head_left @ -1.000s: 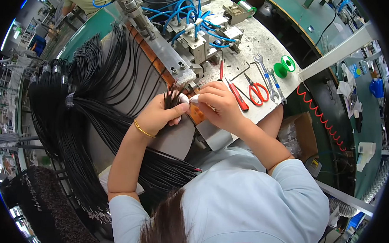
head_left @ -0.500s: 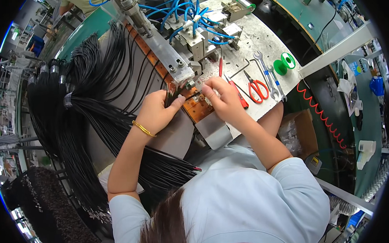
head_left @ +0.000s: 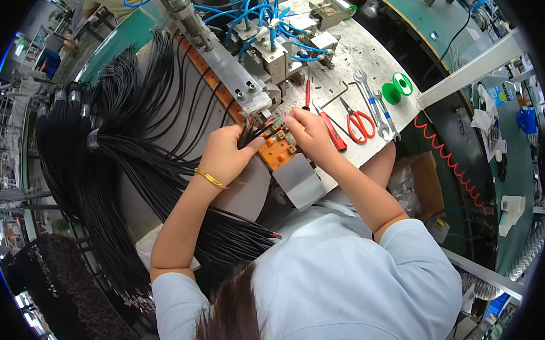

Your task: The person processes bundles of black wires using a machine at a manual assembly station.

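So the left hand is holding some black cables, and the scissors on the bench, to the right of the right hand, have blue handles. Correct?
Not quite: the head view shows the scissors with red handles, not blue. The rest stands: the left hand holds some black cables, and the scissors lie on the bench, right of the right hand.

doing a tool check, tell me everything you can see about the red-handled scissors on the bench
The scissors have two rounded red handle loops, apparently plastic, and short dark metallic-looking blades. They lie on the pale worktop, blades pointing up the picture and slightly left. A red-handled tool is to their left, wrenches to their right. Neither the left hand nor the right hand touches them. Whether the blades are fully shut is too small to tell.
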Motion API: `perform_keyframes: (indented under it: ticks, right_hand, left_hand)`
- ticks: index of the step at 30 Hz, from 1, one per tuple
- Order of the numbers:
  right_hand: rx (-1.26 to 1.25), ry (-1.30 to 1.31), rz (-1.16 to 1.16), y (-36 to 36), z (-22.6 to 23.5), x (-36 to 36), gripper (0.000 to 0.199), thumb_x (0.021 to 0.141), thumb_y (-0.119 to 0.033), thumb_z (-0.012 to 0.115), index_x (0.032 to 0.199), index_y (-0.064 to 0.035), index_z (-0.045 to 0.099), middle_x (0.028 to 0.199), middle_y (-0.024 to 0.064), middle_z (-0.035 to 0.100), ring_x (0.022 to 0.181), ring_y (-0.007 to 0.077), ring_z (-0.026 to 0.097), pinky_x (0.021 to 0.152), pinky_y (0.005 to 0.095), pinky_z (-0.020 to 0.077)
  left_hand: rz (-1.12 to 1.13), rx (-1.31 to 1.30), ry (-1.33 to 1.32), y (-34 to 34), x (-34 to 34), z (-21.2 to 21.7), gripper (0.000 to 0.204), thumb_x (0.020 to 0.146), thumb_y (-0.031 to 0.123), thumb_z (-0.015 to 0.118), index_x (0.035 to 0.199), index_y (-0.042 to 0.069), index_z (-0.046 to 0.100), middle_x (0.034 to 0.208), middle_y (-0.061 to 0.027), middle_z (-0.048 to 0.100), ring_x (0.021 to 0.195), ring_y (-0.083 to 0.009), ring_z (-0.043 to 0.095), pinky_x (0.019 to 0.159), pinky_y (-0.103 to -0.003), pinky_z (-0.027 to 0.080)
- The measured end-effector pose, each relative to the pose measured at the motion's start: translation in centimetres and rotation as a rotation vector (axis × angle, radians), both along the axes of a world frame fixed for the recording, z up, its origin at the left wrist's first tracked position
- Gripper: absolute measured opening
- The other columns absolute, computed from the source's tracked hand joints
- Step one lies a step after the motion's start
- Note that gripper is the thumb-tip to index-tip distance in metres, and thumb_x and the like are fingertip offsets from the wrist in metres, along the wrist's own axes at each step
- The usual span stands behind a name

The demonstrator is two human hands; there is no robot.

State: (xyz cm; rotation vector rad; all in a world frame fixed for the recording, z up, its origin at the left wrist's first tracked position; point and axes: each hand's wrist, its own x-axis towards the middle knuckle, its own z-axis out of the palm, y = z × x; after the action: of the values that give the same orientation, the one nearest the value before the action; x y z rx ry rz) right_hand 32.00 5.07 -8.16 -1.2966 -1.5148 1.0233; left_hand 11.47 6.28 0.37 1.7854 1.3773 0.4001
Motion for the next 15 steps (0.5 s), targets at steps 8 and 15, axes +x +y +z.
perform_keyframes:
  ticks: [8,15]
  right_hand:
    - [0.485,-0.200,-0.025,-1.0,4.0,-1.4,0.012,0.082,-0.016,0.063,0.084,-0.0043,0.060,0.074,0.0071,0.058,0.074,0.0232,0.054,0.071,0.0326,0.0388]
    - [0.299,-0.134,0.181,-1.5,5.2,-0.8,0.012,0.078,-0.011,0.066,0.088,-0.0043,0.062,0.079,0.0073,0.060,0.080,0.0235,0.055,0.074,0.0334,0.0395]
  left_hand:
    - [-0.053,-0.246,-0.241,0.0,-0.2,0.8,0.021,0.083,0.022,0.071,0.082,0.002,0.065,0.063,0.0013,0.058,0.052,-0.0055,0.048,0.049,-0.023,0.040]
    - [-0.076,-0.212,-0.285,0.0,-0.7,0.2,0.019,0.084,0.020,0.070,0.088,0.002,0.064,0.066,0.0019,0.057,0.052,-0.0044,0.046,0.048,-0.023,0.039]
